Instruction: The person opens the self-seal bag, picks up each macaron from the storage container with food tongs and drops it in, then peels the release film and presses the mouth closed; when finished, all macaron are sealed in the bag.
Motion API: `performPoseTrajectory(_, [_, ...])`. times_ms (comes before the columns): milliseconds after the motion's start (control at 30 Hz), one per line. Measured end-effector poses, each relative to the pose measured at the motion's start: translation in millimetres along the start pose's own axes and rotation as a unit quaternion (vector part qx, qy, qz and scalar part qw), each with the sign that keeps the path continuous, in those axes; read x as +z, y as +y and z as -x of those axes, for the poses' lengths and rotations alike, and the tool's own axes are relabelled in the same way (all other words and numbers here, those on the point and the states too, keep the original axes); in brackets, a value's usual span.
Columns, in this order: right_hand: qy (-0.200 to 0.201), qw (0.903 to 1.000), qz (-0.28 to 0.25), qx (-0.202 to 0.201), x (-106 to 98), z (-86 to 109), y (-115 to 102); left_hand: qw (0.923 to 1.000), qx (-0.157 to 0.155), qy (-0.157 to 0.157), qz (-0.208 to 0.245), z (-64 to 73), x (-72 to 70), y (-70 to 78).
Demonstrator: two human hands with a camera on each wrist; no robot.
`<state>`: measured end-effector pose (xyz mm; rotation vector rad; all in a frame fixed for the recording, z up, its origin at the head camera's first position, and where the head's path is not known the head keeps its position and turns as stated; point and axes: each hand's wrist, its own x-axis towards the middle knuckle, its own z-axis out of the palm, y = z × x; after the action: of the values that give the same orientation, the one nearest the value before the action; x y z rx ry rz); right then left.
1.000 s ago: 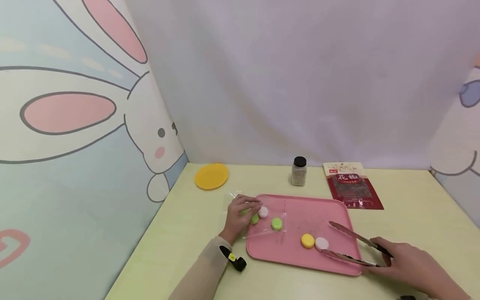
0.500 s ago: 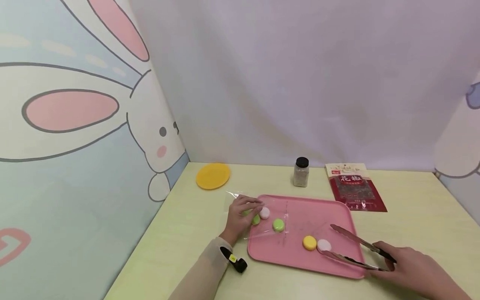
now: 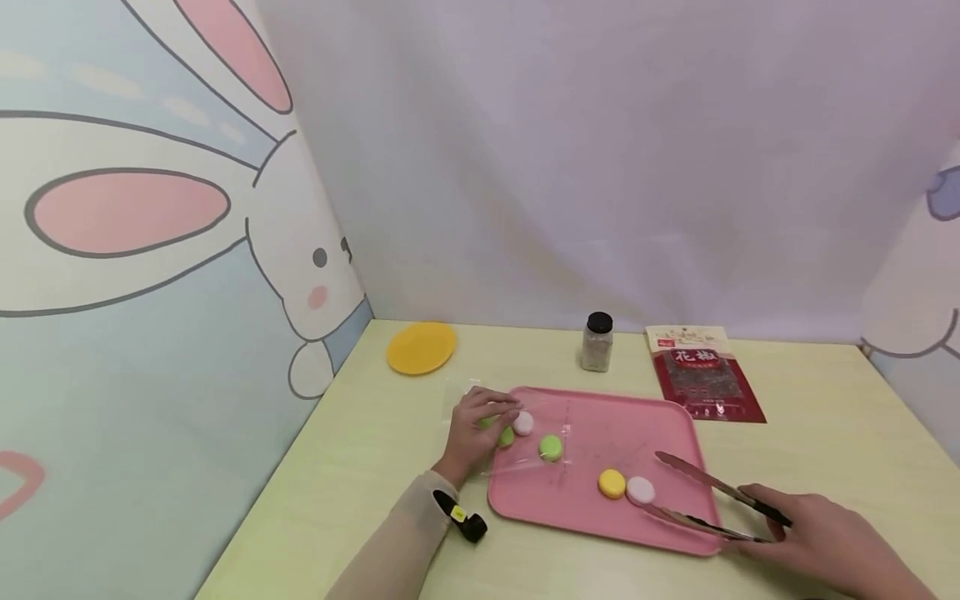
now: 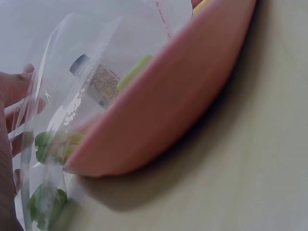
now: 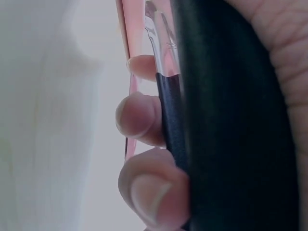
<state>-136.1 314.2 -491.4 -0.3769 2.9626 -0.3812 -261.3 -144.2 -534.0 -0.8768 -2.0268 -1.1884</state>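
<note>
My left hand (image 3: 472,429) holds a clear plastic bag (image 3: 528,462) that lies over the tray's left end. In the left wrist view its fingers show partly through the clear plastic bag (image 4: 53,91), with green macarons (image 4: 48,202) inside. Near these fingers are a white macaron (image 3: 523,423) and a green macaron (image 3: 551,447); whether both are inside the bag I cannot tell. My right hand (image 3: 821,533) grips metal tongs (image 3: 701,521) with black handles, arms spread over the tray. The lower tip is beside a second white macaron (image 3: 641,490), which touches a yellow macaron (image 3: 612,483).
The pink tray (image 3: 585,521) rests on a pale yellow table (image 3: 360,467). Behind it stand a black-lidded jar (image 3: 597,343) and a red-and-cream spice packet (image 3: 705,375). A yellow plate (image 3: 422,348) lies at the back left. Printed walls and a pale curtain enclose the table.
The tongs' tips have shifted only slightly over the tray. The left hand and the macarons keep their places; the whole view sways a little with the head.
</note>
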Motion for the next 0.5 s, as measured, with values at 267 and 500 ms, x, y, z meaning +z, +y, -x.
performPoseTrajectory(267, [-0.016, 0.9999, -0.001, 0.003, 2.8, -4.4, -1.6, 1.0000, -0.003, -0.007, 0.004, 2.9, -3.7, -2.7])
performPoseTrajectory(500, [-0.014, 0.9998, 0.008, 0.008, -0.7, -3.6, -1.2, 0.9999, -0.005, -0.008, 0.013, -1.1, -3.0, -1.6])
